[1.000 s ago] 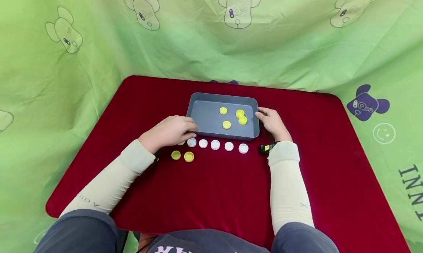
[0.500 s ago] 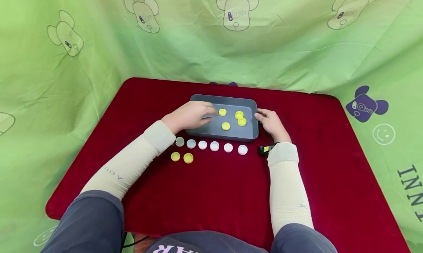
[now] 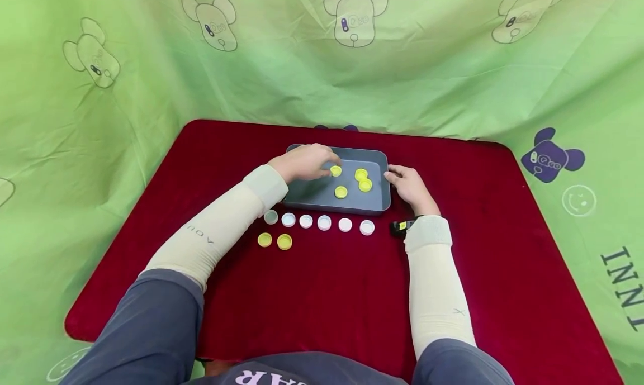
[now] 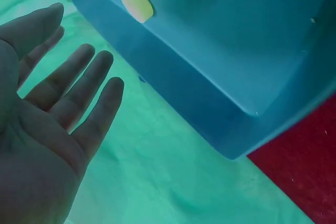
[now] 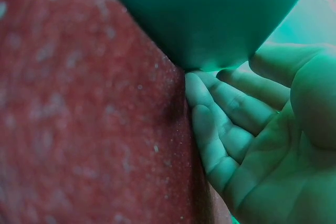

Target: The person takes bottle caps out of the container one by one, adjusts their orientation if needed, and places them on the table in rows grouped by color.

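A grey rectangular tray [image 3: 347, 209] lies on the table with several yellow bottle caps inside. My left hand [image 3: 306, 162] reaches over its left half, fingertips close by a yellow cap [image 3: 335, 171]; contact cannot be told. In the left wrist view the fingers of that hand [image 4: 58, 108] are spread loosely and hold nothing visible. At the tray's right side my right hand [image 3: 410, 188] grips the edge, thumb at the rim. The right wrist view shows the fingers [image 5: 231, 103] bent against the tray's outer wall [image 5: 210, 19].
A row of white bottle caps [image 3: 324, 223] runs along the tray's near side. Two yellow caps [image 3: 284, 242] lie in front of that row's left end. Red cloth [image 3: 322, 295] covers the table, and green fabric [image 3: 282, 66] hangs behind.
My left hand has moved from the tray's near left corner, right and away, over the tray toward a yellow cap. The right hand has stayed at the tray's side.
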Available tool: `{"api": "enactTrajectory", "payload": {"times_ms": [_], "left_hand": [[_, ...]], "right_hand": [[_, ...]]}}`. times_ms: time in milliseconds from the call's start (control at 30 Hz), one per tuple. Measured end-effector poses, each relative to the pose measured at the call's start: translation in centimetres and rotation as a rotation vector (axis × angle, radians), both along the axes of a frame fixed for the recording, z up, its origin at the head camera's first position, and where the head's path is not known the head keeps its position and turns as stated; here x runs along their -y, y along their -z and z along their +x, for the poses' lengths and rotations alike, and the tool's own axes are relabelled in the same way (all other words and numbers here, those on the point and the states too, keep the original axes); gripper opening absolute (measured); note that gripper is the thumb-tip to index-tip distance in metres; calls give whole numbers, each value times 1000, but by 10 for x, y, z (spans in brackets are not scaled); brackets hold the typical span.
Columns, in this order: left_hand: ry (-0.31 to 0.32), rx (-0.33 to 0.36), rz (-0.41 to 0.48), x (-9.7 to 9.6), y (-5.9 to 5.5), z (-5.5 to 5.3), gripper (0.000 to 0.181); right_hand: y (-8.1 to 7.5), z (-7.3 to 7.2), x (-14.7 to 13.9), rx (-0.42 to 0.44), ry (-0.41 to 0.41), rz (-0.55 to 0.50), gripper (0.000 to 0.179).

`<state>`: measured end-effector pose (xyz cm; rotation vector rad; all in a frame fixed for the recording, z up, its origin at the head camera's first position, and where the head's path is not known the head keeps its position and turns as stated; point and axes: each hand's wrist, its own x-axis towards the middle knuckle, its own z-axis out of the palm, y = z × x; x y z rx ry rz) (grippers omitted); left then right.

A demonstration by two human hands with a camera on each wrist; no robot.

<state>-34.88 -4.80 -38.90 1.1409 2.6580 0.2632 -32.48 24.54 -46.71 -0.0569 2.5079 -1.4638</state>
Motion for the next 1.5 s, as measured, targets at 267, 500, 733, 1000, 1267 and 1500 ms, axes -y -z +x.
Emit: {"api": "enactTrajectory", "payload": {"times_ms": [267,500,733,1000,1267,1500], "left_hand": [[-40,65,-2,-12,18,-15,41],[-41,106,-22,-20,26,-22,42],[-41,125,-23,-19,24,-24,43],[-26,121,-30,-23,33,-28,40],[-38,122,-49,-24,38,-32,42],[-37,128,-39,-24,39,-32,38]], "right_hand": [[5,1,-2,31,0,-3,50],[3,-1,-4,24,2,-11,49],[5,-3,-1,3,6,-28,48],[2,-4,-1,10,10,-23,48],[-1,-3,-3,15,10,-20,48],[0,-2,-3,22,12,-20,49]]}}
